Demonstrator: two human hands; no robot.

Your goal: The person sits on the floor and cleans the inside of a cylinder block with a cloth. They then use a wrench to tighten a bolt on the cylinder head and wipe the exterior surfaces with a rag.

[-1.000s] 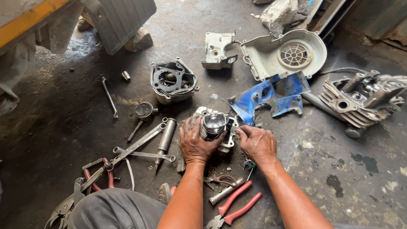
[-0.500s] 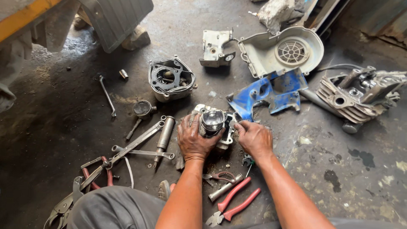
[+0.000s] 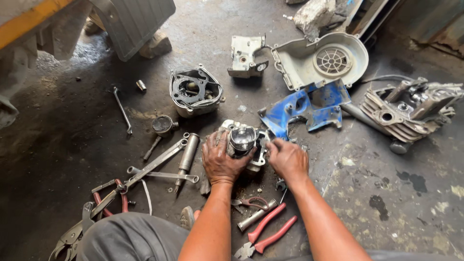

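Grey metal, oily and dull, makes up the small engine block (image 3: 246, 145) sitting on the concrete floor (image 3: 396, 203) at the centre of the frame. A shiny round piston (image 3: 242, 137) is standing out of its top, crown facing up toward the camera, so its long axis is running roughly vertical out of the floor. The left hand (image 3: 220, 159) is cupping the block's left side, fingers curled around the casting and the thumb lying near the piston. The right hand (image 3: 287, 157) is resting against the block's right side with its fingers bunched and pinching at something small there; what it is pinching cannot be made out.

Just right of and above the block, a blue metal cover (image 3: 309, 106) is lying flat, and beyond it, toward the upper right, a pale fan housing (image 3: 321, 60) is lying open. A finned cylinder head (image 3: 411, 113) is lying at the right edge. Above and left of the block, a dark cylinder (image 3: 194, 92) is standing bore upward. Long spanners (image 3: 159, 166) are crossing at lower left, and red-handled pliers (image 3: 268, 232) are lying between the forearms at the bottom.
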